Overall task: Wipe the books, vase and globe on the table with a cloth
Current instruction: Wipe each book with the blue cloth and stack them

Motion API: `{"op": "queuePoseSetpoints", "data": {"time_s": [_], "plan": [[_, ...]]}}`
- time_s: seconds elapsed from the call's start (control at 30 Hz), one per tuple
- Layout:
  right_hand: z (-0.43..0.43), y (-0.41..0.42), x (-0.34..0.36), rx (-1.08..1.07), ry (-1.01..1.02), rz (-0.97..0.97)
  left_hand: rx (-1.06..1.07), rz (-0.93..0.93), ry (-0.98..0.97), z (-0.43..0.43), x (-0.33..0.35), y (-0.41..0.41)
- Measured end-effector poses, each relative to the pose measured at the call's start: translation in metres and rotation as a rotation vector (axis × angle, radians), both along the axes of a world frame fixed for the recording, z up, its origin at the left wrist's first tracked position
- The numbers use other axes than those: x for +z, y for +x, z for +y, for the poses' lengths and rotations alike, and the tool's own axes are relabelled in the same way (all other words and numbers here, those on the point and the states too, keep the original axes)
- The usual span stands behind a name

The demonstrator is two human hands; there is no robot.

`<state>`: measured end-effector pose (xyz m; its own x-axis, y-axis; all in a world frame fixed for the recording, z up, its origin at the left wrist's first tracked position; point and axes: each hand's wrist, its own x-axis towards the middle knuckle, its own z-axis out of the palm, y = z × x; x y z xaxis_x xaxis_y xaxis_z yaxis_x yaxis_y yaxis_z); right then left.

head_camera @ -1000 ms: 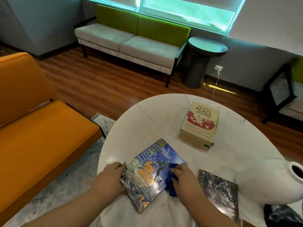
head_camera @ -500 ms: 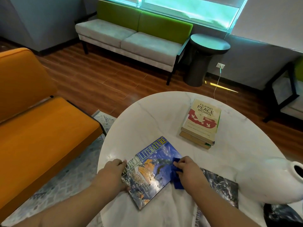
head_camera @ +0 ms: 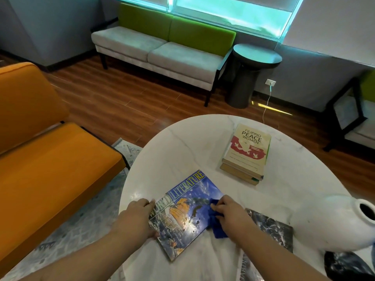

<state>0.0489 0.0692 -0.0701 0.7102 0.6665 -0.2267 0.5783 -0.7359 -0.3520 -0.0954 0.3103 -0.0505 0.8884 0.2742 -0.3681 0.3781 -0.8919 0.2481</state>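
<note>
Nearby, book stack (head_camera: 246,153), vase (head_camera: 324,222), orange sofa (head_camera: 50,169)

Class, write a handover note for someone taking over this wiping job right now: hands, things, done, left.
Left hand grips the World Literature book by its left edge, flat on the table.
Right hand holds the blue cloth against that book's right edge.
Book stack far side; dark book and white vase, on its side, to the right.
Done: nothing shown finished. Left: this cover, stack, dark book, vase, globe (not clearly seen).
</note>
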Motion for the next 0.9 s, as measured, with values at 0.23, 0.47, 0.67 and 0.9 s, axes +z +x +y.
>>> {"op": "queuePoseSetpoints", "data": {"time_s": [0.23, 0.47, 0.67, 0.9], "plan": [[0.006, 0.014, 0.007, -0.055, -0.079, -0.003, -0.019, 0.045, 0.071, -0.001, 0.0, 0.004], [0.014, 0.024, 0.015, -0.03, -0.218, -0.019, -0.021, 0.054, 0.079, -0.001, -0.001, 0.004], [0.013, 0.034, 0.013, -0.128, -0.159, -0.008, -0.018, 0.034, 0.056, -0.001, 0.0, 0.004], [0.011, 0.02, 0.014, -0.01, -0.124, -0.015, -0.032, 0.04, 0.066, 0.0, 0.002, 0.004]]}}
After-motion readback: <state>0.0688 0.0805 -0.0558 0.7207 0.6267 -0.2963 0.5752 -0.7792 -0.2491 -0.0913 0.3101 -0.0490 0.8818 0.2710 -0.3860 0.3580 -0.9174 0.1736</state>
